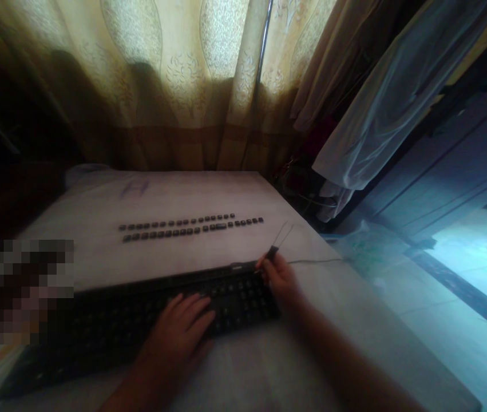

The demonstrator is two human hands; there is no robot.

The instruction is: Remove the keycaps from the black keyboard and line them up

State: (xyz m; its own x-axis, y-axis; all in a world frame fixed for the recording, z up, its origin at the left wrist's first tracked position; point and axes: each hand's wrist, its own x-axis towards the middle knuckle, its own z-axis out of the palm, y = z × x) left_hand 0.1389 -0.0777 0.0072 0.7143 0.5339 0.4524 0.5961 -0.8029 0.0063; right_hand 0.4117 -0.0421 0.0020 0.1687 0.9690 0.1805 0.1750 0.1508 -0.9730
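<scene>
A long black keyboard (114, 315) lies at a slant across the near part of the white-covered table. My left hand (183, 326) rests palm down on its middle, fingers stretched out over the keys. At the keyboard's upper right corner, my right hand (278, 274) is closed around the dark handle of a wire keycap puller (272, 252). The puller's two thin wire prongs point up and away from the keys. Beyond the keyboard, loose black keycaps (176, 233) are laid out in two long rows. Dim light and blur hide the details of single keys.
The table (234, 366) ends at a right edge above a tiled floor (432, 297). A cable (316, 261) runs right from the keyboard. Patterned curtains (183, 74) hang behind, and pale cloth (367, 126) hangs at the right. A pixelated patch covers part of the left side.
</scene>
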